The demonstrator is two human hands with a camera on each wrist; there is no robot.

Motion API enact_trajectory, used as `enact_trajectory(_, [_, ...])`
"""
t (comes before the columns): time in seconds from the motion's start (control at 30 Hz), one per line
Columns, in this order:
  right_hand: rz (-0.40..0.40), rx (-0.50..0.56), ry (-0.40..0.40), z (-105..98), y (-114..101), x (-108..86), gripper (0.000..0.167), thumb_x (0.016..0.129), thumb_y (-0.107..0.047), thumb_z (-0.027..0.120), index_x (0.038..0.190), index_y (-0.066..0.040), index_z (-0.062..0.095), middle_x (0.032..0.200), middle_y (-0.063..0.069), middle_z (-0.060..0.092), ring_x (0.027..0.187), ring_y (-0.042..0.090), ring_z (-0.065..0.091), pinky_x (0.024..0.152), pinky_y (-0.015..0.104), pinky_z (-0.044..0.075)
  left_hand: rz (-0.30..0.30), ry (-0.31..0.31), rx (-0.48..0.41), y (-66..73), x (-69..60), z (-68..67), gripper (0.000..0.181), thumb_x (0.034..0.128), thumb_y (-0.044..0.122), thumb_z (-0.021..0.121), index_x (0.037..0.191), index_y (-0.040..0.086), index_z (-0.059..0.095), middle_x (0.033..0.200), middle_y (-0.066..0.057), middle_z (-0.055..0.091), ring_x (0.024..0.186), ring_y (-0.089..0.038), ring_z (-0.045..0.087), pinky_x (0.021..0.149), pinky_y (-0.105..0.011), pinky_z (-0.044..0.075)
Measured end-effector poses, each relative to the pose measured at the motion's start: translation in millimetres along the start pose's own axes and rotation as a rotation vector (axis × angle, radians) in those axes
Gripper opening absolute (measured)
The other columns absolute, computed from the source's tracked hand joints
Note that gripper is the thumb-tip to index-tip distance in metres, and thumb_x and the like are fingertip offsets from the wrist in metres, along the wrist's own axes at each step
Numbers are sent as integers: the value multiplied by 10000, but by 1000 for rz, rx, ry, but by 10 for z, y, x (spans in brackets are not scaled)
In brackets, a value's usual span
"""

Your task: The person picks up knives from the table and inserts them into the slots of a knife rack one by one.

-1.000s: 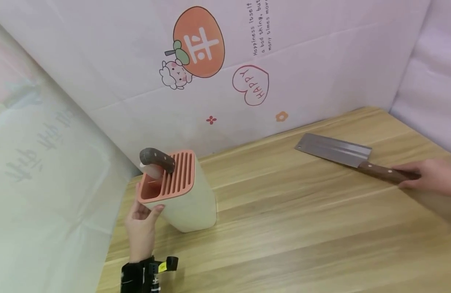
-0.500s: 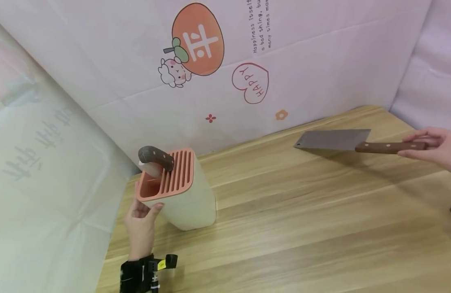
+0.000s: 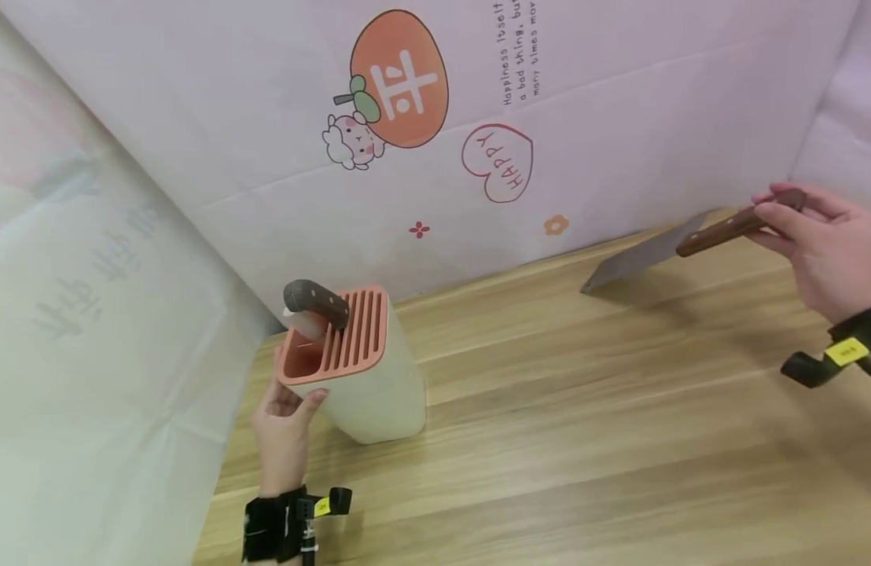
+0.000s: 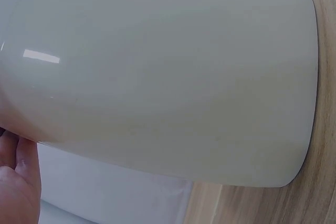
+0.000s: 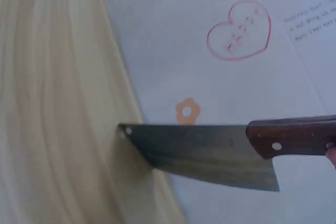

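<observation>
At the left of the head view, a cream knife block [image 3: 386, 401] with a slotted orange top stands upright on the table. My left hand [image 3: 281, 436] grips its near left corner, thumb on the near face and fingers around the left side. A dark-handled knife [image 3: 314, 302] sits in a slot. Far to the right, my right hand [image 3: 828, 251] holds a cleaver [image 3: 641, 258] by its brown wooden handle. Its handle is raised and its blade slants down; the front corner is at or just above the wood. In the right wrist view the cleaver blade [image 5: 210, 153] is seen side-on.
A pale object [image 3: 304, 324] stands in the block's open compartment behind the dark handle. Printed sheets [image 3: 605, 118] form walls behind the wooden table [image 3: 549, 440] and along its left and right sides.
My right hand has lifted the cleaver's handle off the table and turned its blade more upright. The hand has come further into view. My left hand stays on the knife block.
</observation>
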State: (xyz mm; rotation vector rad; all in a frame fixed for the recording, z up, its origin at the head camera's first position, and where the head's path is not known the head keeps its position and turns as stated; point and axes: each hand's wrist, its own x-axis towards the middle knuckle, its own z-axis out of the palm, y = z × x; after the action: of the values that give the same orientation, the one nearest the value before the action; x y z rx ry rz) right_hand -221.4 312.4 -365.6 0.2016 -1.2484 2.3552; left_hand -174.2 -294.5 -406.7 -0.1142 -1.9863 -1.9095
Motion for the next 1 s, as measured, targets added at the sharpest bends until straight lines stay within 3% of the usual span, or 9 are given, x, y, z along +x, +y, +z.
enact_trajectory(0.17, [-36,-17,45,281,-40,102,255,894,153,685,1145,109,687,1044,158,718,937,223,744,724,294,607,14,-16,0,8,4,22,753,951,-91,672,1601,119,355,1569,-104,462,1321,-149,550,1032,-227,492])
enact_trajectory(0.33, [-69,12,1,624,-113,152,255,893,130,700,1144,138,660,1049,188,709,936,266,743,753,320,593,22,-27,-12,9,26,39,746,956,-77,674,1599,135,360,1556,-120,475,1324,-164,546,1038,-233,490])
enact_trajectory(0.57, [-107,114,-200,1377,-174,93,254,919,128,656,1152,222,616,1039,261,705,937,338,730,821,413,574,19,-9,-27,-5,-2,17,781,947,-97,672,1613,82,303,1516,-133,518,1282,-162,574,1027,-231,497])
enact_trajectory(0.73, [-69,151,-303,1920,-325,56,210,931,115,656,1118,205,633,1034,268,695,946,369,711,842,441,577,12,-6,-26,-6,-36,22,753,958,-69,675,1606,79,321,1547,-129,483,1302,-147,562,1039,-230,487])
enact_trajectory(1.0, [-62,59,-409,2584,-420,2,192,943,54,693,1115,137,678,1040,243,687,1011,380,666,921,441,568,9,6,-15,17,-41,51,705,945,-71,692,1571,59,394,1573,-112,452,1324,-143,547,1044,-221,479])
